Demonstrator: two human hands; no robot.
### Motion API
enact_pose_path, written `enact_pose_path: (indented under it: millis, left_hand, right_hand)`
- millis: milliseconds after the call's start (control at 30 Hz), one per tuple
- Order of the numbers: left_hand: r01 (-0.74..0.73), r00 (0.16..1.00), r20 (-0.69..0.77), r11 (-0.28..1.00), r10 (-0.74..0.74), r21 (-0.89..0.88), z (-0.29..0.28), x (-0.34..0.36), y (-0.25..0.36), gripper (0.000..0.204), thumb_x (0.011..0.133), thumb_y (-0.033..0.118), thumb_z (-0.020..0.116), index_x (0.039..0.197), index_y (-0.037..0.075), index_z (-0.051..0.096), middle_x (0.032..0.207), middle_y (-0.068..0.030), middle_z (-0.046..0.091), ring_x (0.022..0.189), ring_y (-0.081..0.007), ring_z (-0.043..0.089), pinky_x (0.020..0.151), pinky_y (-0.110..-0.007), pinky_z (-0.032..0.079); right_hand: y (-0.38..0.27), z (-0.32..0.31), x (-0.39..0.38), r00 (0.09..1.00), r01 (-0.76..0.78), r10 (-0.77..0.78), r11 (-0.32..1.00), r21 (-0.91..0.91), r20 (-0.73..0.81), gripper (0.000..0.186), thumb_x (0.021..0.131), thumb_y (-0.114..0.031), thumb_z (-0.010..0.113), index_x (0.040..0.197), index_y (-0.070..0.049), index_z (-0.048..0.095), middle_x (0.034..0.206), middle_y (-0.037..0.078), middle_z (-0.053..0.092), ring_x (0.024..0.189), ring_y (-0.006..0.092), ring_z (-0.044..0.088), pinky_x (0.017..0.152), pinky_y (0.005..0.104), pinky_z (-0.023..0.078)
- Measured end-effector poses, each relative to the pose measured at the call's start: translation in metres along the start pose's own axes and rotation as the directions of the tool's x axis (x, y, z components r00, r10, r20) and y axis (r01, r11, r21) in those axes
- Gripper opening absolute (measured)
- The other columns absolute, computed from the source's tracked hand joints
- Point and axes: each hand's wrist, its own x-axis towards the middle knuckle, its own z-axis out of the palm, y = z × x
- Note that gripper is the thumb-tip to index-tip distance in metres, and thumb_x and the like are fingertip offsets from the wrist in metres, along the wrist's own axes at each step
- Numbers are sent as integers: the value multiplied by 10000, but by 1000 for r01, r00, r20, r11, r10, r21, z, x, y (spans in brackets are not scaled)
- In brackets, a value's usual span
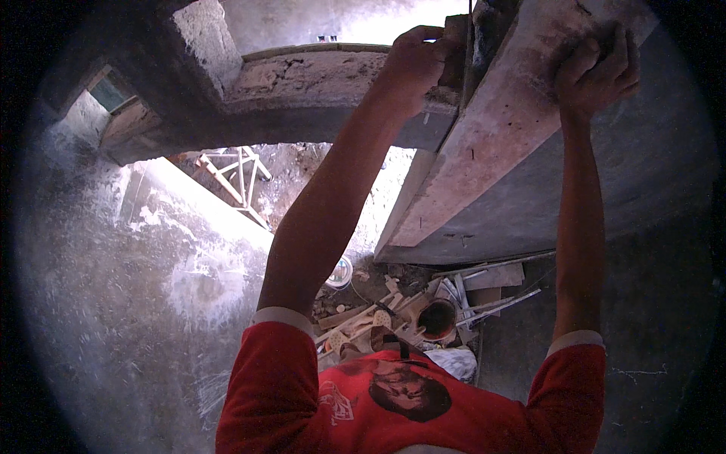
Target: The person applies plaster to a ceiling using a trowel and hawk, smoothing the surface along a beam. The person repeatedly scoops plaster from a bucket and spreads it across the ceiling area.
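Both of my arms reach up in front of me. My left hand (418,69) is closed on a small dark block (454,51), held at the inner end of the wall ledge beside the plank; its fingertips are partly hidden. A long, pale reddish wooden plank (495,140) with several nails slants from the upper right down to the middle. At its right edge my right hand (597,83) has its fingers curled and its thumb pressed against the wood. Between my hands, a thin upright line (470,49) passes close to the block.
A rough mortar ledge (302,79) crosses the bright opening. Beyond it stands a wooden frame (234,178). Grey plastered walls (151,303) flank me. Down by my feet lie a round dark bucket (437,319), a pale bucket (340,272), scrap wood (484,303) and a white sack (454,363).
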Motion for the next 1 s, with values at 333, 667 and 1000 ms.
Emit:
enact_pose_path:
  millis: [333,667,1000]
  left_hand:
    - [252,961,-117,968,-249,9,26,14,17,297,962,147,634,1197,-34,626,859,-158,695,736,-169,654,638,-308,523]
    - [-342,934,-32,916,356,210,10,-50,34,354,942,205,645,1192,-45,623,956,-166,696,806,-209,666,723,-343,539]
    - [207,978,-14,977,-207,41,-7,-5,6,333,968,225,610,1136,-59,654,953,-161,692,820,-223,663,756,-363,537]
  right_hand:
    - [4,2,-3,1000,20,-20,999,-29,-12,503,1042,-464,409,1323,-86,586,1310,138,606,1134,311,551,944,506,375]
    - [4,0,-3,1000,19,-19,1000,-22,13,471,1040,-429,442,1327,-84,585,1324,135,590,1182,310,518,974,486,365]
    - [6,-3,-2,1000,16,-15,1000,-25,25,490,1041,-454,436,1325,-84,585,1329,136,601,1160,305,537,975,493,364]
